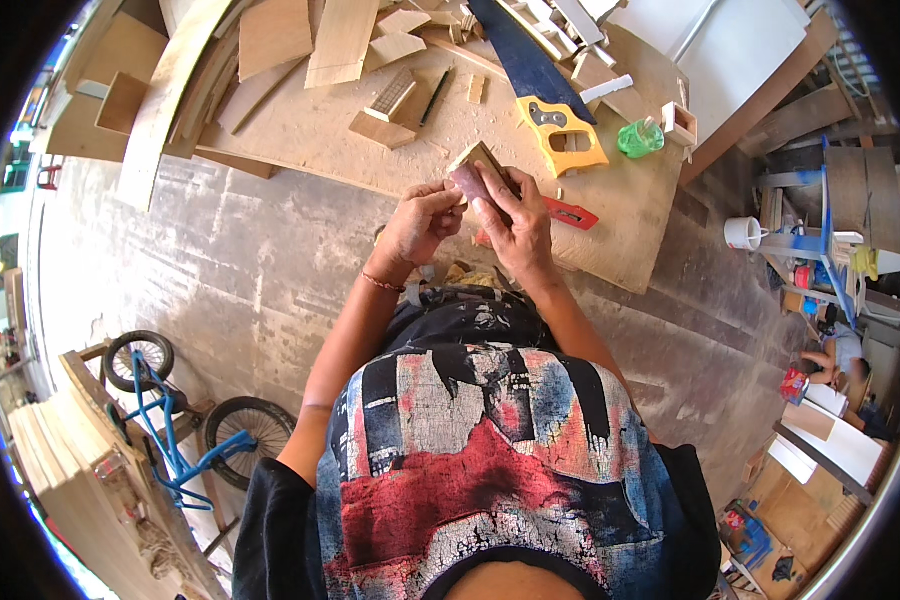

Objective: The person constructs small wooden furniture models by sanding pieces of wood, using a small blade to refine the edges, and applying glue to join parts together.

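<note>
My right hand [518, 225] grips a small wooden block with a reddish-brown sheet that looks like sandpaper [469, 184] against it, above the near edge of the workbench. My left hand [420, 225] is closed in a pinch beside the block's left end. Whatever lies between its fingertips is too small to make out. A handsaw [560, 140] with a yellow handle and dark blade lies just beyond my right hand. Close to that hand's right side is a red tool [572, 213], partly hidden. A dark pencil [435, 97] rests farther back among wood offcuts [383, 131].
Boards and scraps [342, 42] crowd the far side of the workbench [610, 245]. A green container [640, 138] stands near its right edge. A blue bicycle [175, 440] leans at lower left. At far right are a white bucket [742, 233] and a person [843, 358] low down.
</note>
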`<state>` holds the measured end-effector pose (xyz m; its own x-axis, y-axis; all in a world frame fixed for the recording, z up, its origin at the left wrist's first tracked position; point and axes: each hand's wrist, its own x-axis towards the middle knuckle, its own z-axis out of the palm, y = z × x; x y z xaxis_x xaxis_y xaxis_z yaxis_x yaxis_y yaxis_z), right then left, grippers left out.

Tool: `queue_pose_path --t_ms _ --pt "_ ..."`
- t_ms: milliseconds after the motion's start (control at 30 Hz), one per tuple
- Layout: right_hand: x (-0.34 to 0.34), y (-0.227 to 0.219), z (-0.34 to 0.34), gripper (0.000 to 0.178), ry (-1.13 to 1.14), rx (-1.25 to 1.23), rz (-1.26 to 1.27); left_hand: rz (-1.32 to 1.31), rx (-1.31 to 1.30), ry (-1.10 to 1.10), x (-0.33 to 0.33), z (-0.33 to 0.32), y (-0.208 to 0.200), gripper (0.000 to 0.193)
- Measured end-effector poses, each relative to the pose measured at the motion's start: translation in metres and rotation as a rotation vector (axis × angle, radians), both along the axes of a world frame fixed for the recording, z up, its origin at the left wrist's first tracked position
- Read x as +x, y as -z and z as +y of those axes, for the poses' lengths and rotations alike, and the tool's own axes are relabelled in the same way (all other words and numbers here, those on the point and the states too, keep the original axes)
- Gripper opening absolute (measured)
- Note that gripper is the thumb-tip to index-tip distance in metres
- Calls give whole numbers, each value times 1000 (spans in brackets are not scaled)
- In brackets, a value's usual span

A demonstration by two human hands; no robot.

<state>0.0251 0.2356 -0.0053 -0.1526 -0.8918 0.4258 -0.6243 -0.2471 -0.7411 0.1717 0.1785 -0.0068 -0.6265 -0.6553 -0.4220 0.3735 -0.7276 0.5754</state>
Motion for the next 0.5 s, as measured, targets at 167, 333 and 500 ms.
queue_pose_path --t_ms 167,333,500 --pt "-4 -5 -5 37 48 37 45 -38 -95 25 -1 1 -5 10" --pt "-1 -6 0 38 37 -9 83 -77 -109 19 0 -1 -1 12" --pt "-5 -3 -4 40 62 -12 184 -121 -120 10 -4 1 -4 13"
